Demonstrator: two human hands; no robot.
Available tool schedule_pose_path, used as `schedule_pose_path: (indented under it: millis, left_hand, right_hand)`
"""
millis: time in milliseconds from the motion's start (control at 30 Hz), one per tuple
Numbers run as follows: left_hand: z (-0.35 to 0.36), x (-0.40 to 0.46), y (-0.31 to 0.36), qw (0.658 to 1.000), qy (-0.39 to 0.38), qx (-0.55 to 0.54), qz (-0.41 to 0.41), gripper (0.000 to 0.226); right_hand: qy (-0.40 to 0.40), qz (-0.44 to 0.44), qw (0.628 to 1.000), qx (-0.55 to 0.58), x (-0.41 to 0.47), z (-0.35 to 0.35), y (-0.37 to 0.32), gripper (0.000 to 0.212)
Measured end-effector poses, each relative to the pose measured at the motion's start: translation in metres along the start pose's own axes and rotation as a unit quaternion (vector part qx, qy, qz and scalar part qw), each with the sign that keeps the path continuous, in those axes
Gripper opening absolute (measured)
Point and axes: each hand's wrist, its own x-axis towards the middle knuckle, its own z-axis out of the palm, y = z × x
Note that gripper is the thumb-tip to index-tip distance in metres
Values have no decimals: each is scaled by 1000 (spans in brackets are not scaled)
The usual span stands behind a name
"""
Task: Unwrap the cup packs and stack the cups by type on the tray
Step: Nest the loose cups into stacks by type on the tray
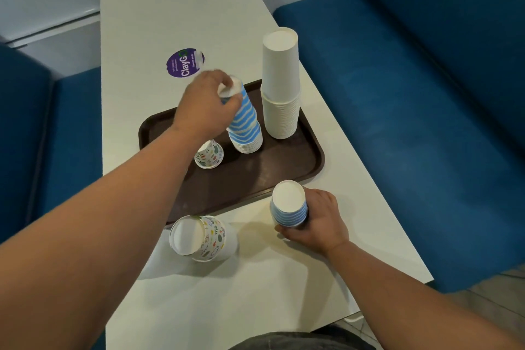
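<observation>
- My left hand (208, 99) grips the top of the blue-striped stack (245, 122) on the brown tray (284, 167).
- My right hand (318, 219) clasps more striped cups (289, 204) at the tray's 5 o'clock.
- White cups (281, 85) stand at its 1 o'clock.

Brown tray (298, 162), plain white cup stack (280, 88), blue-and-white zigzag cups (245, 119), blue-striped cups (289, 214), doodle-print cups (213, 239), purple sticker (183, 63)

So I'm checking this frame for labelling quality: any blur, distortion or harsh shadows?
Head view: the left hand is motion-blurred at its fingers atop the blue striped stack; the right hand and its blue cups are sharp; wide-angle bending curves the table edges; shadows are soft, with no strong glare on the tray.
</observation>
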Motion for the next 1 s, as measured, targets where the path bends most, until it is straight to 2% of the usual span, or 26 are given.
schedule_pose_path:
  millis: [67, 133, 200, 267, 300, 400, 467, 633, 767, 1000]
  left_hand:
    - [11, 0, -3, 996, -81, 42, -22, 29]
    - [12, -6, -2, 992, -111, 57, -33, 35]
    - [6, -23, 7, 996, -79, 32, -21, 39]
    - [3, -54, 23, 998, -39, -12, 42, 39]
    - [4, -71, 32, 995, -57, -26, 81, 40]
    - [16, -111, 47, 960, -223, 39, 164, 56]
    - [28, -122, 47, 945, -266, 86, 169, 63]
    - [35, -129, 41, 958, -251, 58, 130, 51]
    - [29, -130, 37, 964, -235, 42, 114, 47]
    - [7, -122, 39, 983, -129, -50, 123, 42]
  right_hand:
    - [0, 1, 1000, 0, 1, 0, 0, 86]
    - [-1, 0, 1000, 1, 0, 0, 0, 85]
    - [-1, -5, 1000, 6, 0, -1, 0, 83]
    - [0, -13, 1000, 4, 0, -1, 0, 81]
    - [-1, -17, 1000, -1, 0, -1, 0, 80]
    - [-1, -26, 1000, -3, 2, -2, -1, 71]
    - [4, -35, 999, -5, 3, -1, -1, 65]
    - [-6, -38, 999, -29, 5, 0, 0, 69]
    - [-7, -31, 999, -26, 5, 0, 1, 64]
    - [-5, -29, 999, -16, 4, 1, 5, 71]
